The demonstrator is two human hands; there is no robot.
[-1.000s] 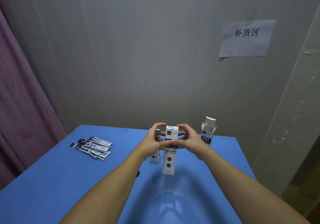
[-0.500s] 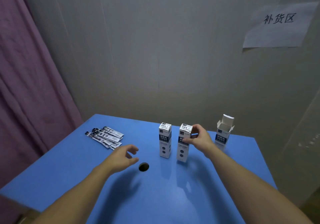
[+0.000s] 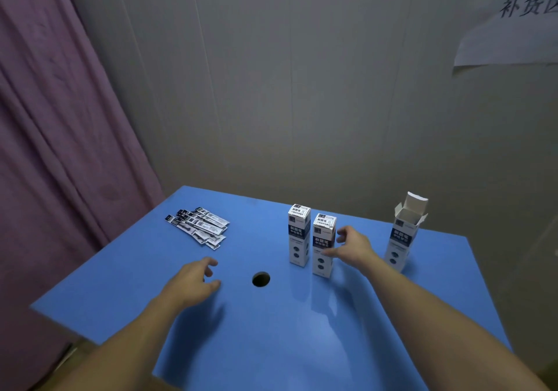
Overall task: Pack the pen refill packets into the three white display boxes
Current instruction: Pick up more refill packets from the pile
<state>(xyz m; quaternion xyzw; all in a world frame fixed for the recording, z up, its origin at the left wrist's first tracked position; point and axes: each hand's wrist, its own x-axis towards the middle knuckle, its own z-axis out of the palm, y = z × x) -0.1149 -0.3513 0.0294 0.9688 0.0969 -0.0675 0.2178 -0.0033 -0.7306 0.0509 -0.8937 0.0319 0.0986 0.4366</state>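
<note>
White paper sign (image 3: 510,34) cut off right – characters partly visible

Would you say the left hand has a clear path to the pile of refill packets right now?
Probably yes. The left hand is open and empty, and only bare blue table lies between it and the refill packets; the boxes stand off to its right.
</note>
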